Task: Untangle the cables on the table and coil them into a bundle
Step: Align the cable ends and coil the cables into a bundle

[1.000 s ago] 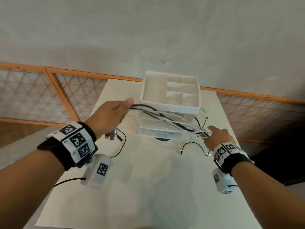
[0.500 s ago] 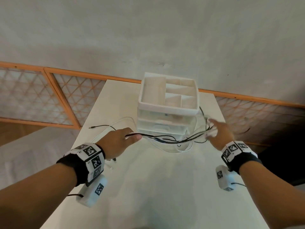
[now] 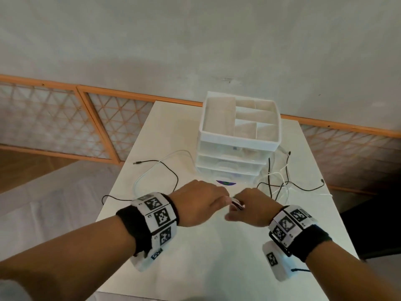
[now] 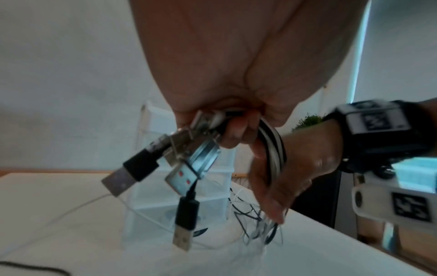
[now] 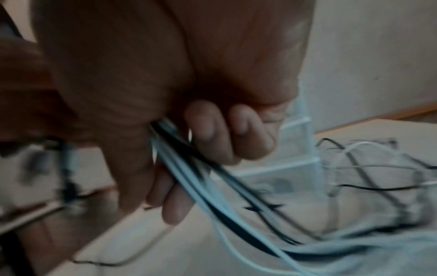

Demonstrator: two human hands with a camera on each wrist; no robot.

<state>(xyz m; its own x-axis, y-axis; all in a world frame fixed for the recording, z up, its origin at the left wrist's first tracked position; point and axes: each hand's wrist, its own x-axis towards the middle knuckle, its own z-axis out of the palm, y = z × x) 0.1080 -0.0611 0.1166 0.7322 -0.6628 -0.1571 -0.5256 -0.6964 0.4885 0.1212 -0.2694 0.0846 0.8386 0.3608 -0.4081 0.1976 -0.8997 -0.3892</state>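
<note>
Several thin black and white cables (image 3: 280, 183) lie tangled on the white table (image 3: 195, 257), to the right of and in front of the drawer unit. My left hand (image 3: 199, 203) grips a cluster of USB plug ends (image 4: 179, 155), which stick out below its fist in the left wrist view. My right hand (image 3: 251, 205) sits close against the left, its fingers (image 5: 208, 130) curled round a bunch of black and white strands (image 5: 189, 168) that trail off to the tangle. One black cable (image 3: 165, 170) and a white loop (image 3: 147, 174) lie to the left.
A white plastic drawer unit (image 3: 236, 148) with a divided open top tray stands at the far middle of the table. An orange-framed lattice rail (image 3: 86, 127) runs behind. The table's left edge drops to a pale floor.
Both hands came together near the table's middle, from about a drawer-width apart. The cable span that hung stretched between them is now gathered short between the two fists.
</note>
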